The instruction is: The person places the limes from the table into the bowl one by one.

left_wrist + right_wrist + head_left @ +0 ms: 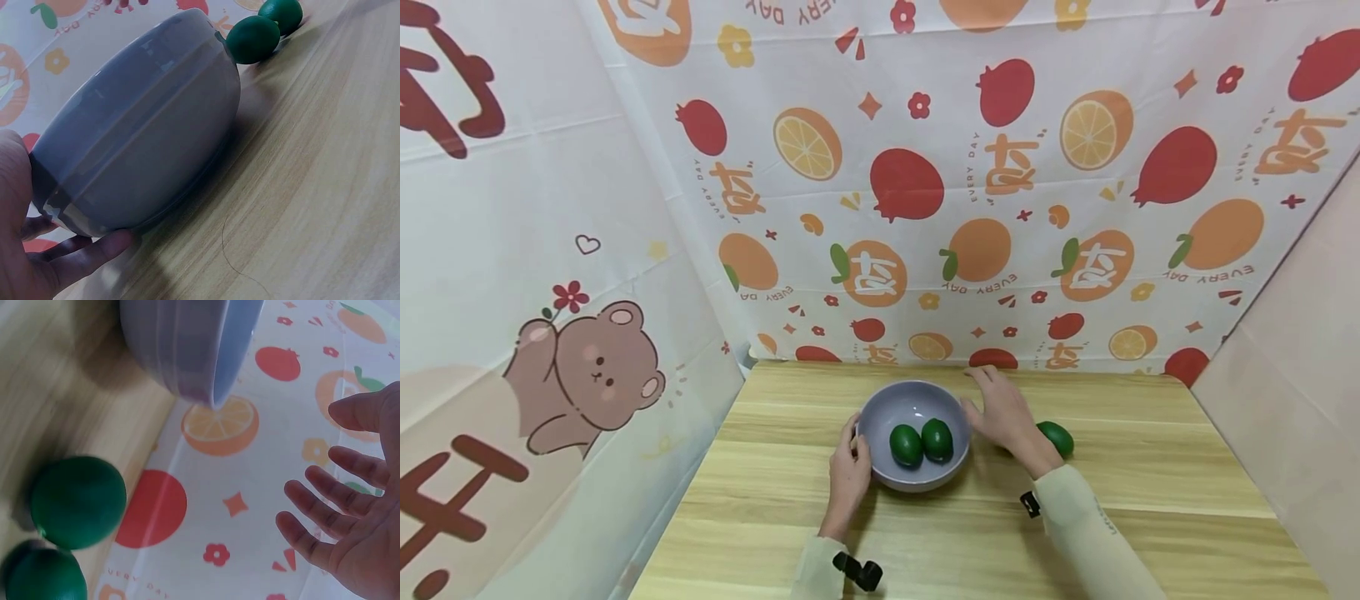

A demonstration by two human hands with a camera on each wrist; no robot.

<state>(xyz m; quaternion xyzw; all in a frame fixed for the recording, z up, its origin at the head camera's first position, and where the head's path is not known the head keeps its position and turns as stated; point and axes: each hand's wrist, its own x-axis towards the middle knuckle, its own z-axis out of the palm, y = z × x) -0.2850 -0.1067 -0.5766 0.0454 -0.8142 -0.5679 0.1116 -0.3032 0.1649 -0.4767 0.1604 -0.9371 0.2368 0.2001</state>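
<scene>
A grey-purple bowl [887,475] stands on the wooden table with two dark green limes [906,446] inside. My left hand [850,471] grips the bowl's left side; in the left wrist view its fingers [94,256] reach low against the bowl's wall. To the right of the bowl is my right hand [1003,412], raised and holding nothing. In the right wrist view its fingers [312,509] are spread and apart from the bowl. Two more limes [78,501] lie on the table right of the bowl; in the head view my right wrist partly hides them.
The wooden table [760,467] ends at a fruit-printed cloth [970,192] behind the bowl. Another cloth with a printed bear [598,367] hangs at the left, and a pale wall [1292,350] stands at the right. A thin hair [226,250] lies on the table.
</scene>
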